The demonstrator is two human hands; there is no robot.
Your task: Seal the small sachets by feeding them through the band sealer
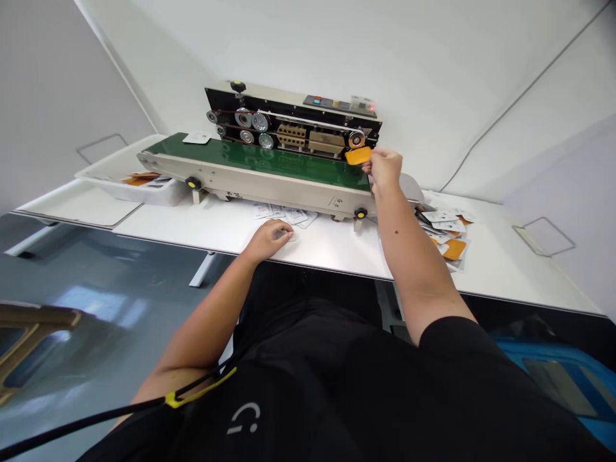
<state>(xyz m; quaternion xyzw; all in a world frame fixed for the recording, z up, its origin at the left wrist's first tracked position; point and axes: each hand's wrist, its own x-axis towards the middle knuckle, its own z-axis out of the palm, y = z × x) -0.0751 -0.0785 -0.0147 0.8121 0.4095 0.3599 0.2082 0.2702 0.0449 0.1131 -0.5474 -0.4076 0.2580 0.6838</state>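
Observation:
My right hand (384,168) pinches an orange pouch (359,156) at the right end of the sealing machine (293,122), just above its green conveyor belt (260,159). My left hand (270,237) rests curled on the white table (327,247), its fingers on white packets (286,215) lying in front of the machine. One white packet (196,138) rides at the belt's far left end.
A pile of white and orange pouches (447,234) lies on the table right of my right arm. A white tray (129,179) holding orange pouches stands under the belt's left end. A blue bin (553,372) sits lower right, a wooden chair part (29,340) at left.

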